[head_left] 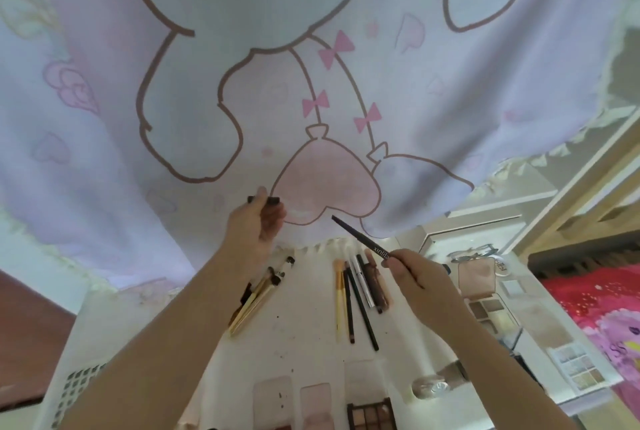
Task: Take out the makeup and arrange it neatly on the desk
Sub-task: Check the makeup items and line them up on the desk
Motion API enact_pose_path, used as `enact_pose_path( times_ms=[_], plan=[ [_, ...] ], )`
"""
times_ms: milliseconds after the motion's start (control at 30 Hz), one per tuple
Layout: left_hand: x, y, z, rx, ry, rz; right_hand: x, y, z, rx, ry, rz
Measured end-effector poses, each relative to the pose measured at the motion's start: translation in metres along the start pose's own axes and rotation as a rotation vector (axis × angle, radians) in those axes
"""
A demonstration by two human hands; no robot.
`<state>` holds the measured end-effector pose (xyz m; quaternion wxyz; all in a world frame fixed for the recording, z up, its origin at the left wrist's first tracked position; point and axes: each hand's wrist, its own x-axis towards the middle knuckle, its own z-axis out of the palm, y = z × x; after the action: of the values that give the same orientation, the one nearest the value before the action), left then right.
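One uncapped makeup pencil (360, 239) pinched in right hand (414, 273) fingers, one cap (264, 200) gripped by left hand (255, 221)

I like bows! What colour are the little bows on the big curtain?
The bows on the curtain are pink, seen in the head view.

On the table (304, 332) a bundle of brushes (258, 294) lies to the left, and a row of pencils and pens (360, 291) sits just right of it, both near the far edge under the hanging curtain (311, 83). Palettes (369, 412) line the near edge, more palettes (485, 305) run down the right side, and a bed (595, 308) lies beyond them.
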<state>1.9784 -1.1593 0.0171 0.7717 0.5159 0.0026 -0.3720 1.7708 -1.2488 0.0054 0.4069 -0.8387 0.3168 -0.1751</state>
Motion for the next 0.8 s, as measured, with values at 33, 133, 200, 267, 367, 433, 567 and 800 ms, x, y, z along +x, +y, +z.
enact_pose_path(
  times_ms=[33,133,200,267,367,433,567,800],
  plan=[
    [0.001,0.009,-0.005,0.008,0.014,0.029,-0.003,0.002,-0.007,0.021,0.03,0.022],
    [-0.011,0.011,-0.004,0.206,-0.139,0.043,-0.005,0.004,-0.017,0.047,0.067,0.043],
    [-0.025,0.0,0.005,0.255,-0.222,0.033,-0.005,0.001,-0.014,0.067,0.038,0.029],
    [-0.032,-0.009,0.012,0.22,-0.244,0.036,-0.005,-0.004,-0.008,0.097,0.004,0.013],
    [-0.034,-0.016,0.016,0.145,-0.232,0.023,-0.007,-0.005,-0.001,0.117,-0.044,-0.014],
    [-0.034,-0.022,0.015,0.157,-0.244,-0.004,-0.007,0.0,0.002,0.089,-0.065,-0.036],
    [-0.032,-0.03,0.014,0.222,-0.27,-0.051,-0.004,0.005,0.007,0.04,-0.07,-0.044],
    [-0.014,-0.051,0.008,0.364,-0.307,-0.169,0.007,0.021,0.021,-0.103,-0.211,0.077]
  ],
)
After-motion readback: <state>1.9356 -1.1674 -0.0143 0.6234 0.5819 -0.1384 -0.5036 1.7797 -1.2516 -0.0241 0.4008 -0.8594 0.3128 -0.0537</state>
